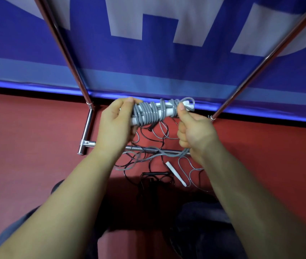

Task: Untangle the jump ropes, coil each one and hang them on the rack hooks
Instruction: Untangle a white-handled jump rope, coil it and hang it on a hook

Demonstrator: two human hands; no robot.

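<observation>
In the head view the task is early, I judge: one grey jump rope (149, 114) is mostly wound round its white handles, the left hand (116, 126) curled round the bundle and the right hand (195, 135) pinching its cord, held above the rack's floor bar (148, 149). Nothing hangs yet, no hooks show. On the red floor (27, 146) lie a tangle of black rope (154, 176) and thin grey cord, one loose white handle (176, 173), one black handle.
</observation>
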